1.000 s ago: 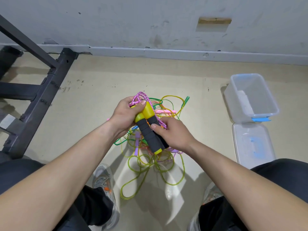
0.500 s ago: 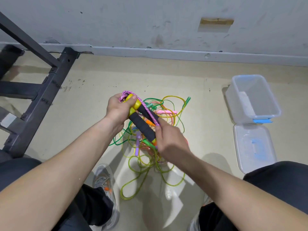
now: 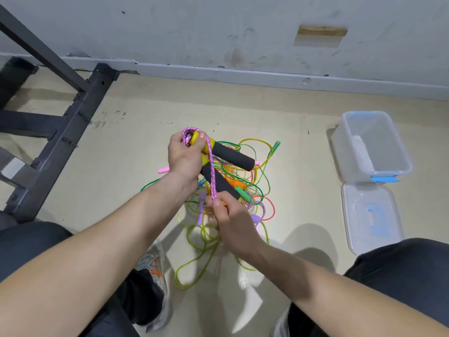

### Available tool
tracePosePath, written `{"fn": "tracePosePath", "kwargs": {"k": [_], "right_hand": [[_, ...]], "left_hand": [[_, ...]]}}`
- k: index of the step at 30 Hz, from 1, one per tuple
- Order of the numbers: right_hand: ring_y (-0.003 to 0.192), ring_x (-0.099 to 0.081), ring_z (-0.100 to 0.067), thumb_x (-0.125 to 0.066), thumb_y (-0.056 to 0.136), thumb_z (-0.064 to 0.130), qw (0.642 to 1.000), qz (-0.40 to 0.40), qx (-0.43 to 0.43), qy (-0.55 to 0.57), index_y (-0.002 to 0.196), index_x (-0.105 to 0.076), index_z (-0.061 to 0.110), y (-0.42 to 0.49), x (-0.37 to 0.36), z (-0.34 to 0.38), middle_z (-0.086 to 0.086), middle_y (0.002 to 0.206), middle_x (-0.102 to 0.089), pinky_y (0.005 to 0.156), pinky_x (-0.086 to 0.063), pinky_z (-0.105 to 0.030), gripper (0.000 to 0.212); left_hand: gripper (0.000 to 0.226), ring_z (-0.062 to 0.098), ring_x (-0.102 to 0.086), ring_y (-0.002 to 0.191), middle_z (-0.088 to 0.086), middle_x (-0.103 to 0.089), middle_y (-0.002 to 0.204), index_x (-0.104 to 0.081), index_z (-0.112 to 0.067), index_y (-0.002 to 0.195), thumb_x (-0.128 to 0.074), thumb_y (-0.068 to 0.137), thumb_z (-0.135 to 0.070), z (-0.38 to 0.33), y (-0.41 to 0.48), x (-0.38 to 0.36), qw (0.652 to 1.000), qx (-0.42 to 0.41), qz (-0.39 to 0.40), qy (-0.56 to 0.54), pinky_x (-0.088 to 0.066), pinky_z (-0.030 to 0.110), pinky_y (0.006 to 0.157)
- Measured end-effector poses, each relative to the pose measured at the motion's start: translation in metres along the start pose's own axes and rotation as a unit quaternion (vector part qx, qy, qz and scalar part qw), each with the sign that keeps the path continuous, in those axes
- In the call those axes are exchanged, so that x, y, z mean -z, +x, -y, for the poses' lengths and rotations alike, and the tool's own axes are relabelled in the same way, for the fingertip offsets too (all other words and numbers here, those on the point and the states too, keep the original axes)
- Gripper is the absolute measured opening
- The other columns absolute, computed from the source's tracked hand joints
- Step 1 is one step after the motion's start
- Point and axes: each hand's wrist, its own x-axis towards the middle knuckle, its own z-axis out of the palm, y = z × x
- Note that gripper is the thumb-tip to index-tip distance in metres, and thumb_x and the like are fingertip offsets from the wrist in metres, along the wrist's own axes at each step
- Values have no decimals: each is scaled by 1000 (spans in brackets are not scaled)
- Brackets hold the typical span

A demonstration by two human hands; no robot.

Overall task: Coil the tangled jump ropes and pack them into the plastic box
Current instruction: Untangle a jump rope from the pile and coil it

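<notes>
The left hand's (image 3: 184,155) grip stayed curled round the yellow tops of the two black handles (image 3: 233,156). The right hand (image 3: 232,221), off the handles since a second earlier, pinched the pink rope (image 3: 211,171) taut above the tangle (image 3: 257,188) on the floor (image 3: 136,147), likely starting another wrap. The plastic box (image 3: 379,171) stood open, seemingly empty, its lid (image 3: 364,215) beside it.

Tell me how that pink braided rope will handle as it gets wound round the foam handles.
Probably floppy: the pink braided rope bends in a tight loop at the left hand and runs straight only where the right hand pulls it taut. Its woven surface likely grips the foam handles rather than sliding. It looks light, so released coils may loosen.
</notes>
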Motion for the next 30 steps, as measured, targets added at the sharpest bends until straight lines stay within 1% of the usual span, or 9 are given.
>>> {"fn": "tracePosePath", "kwargs": {"k": [2, 5, 9, 13, 17, 23, 26, 28, 30], "right_hand": [[61, -47, -10, -42, 100, 44, 999, 34, -34, -4, 77, -64, 23, 7, 7, -9, 11, 60, -50, 66, -38, -34, 38], [55, -44, -11, -46, 101, 50, 991, 110, -81, 1, 66, -67, 20, 10, 21, -8, 2, 59, -48, 62, -36, -31, 51], [59, -45, -14, -71, 88, 22, 983, 168, -74, 3, 64, -69, 19, 28, 65, 2, 1, 62, -53, 57, -37, -28, 25], [70, -43, -23, -73, 71, 38, 986, 152, -71, -20, 67, -69, 15, 45, 98, 15, -12, 74, -49, 58, -42, -29, 24], [64, -40, -24, -68, 72, 26, 985, 150, -81, -19, 58, -65, 19, 45, 96, 24, -10, 68, -45, 57, -38, -32, 15], [55, -43, -16, -63, 89, 3, 983, 167, -73, -36, 55, -68, 22, 44, 101, 33, -4, 60, -47, 58, -38, -32, 39], [61, -53, -12, -73, 84, 18, 969, 159, -12, -188, 69, -72, 17, 45, 108, 40, 2, 63, -61, 65, -48, -33, 16], [62, -55, -12, -78, 78, 34, 932, 136, 21, -336, 71, -69, 18, 47, 111, 41, 1, 68, -66, 64, -48, -33, 20], [61, -51, -13, -77, 78, 36, 910, 144, 19, -388, 69, -66, 17, 47, 111, 42, -1, 67, -64, 60, -43, -32, 24]], "left_hand": [[14, 28, -63, 78, 10, -62, 87, -60, -10, 102, -69, 95, -19, -8, -1, 1, 999, 24, 10, -38, -60, 49, 81], [14, 26, -66, 62, 11, -64, 76, -61, -5, 92, -65, 98, -16, -26, -5, 7, 988, 90, 60, -111, -61, 35, 62], [19, 18, -69, 70, 10, -67, 85, -70, -5, 88, -60, 96, -19, -45, -18, 19, 936, 144, 314, -75, -60, 30, 65], [15, 16, -67, 75, 6, -69, 83, -75, -14, 84, -64, 93, -9, -40, -32, 24, 862, 90, 494, 66, -58, 27, 71], [6, 10, -62, 62, 2, -66, 74, -65, -6, 93, -61, 95, -6, -32, -36, 22, 860, 48, 482, 161, -51, 20, 55], [6, 8, -60, 58, -2, -66, 70, -66, -6, 90, -62, 94, -8, -33, -38, 23, 858, 13, 479, 185, -49, 18, 53], [15, 11, -60, 64, 1, -66, 76, -69, -10, 93, -70, 85, -23, -28, -39, 24, 850, 27, 486, 201, -51, 20, 55], [13, 11, -64, 69, -1, -70, 82, -70, -16, 96, -72, 85, -23, -23, -42, 23, 839, 25, 499, 218, -53, 21, 60], [10, 10, -67, 78, -3, -73, 89, -70, -20, 100, -72, 91, -17, -18, -43, 23, 825, 5, 510, 243, -54, 23, 70]]}}
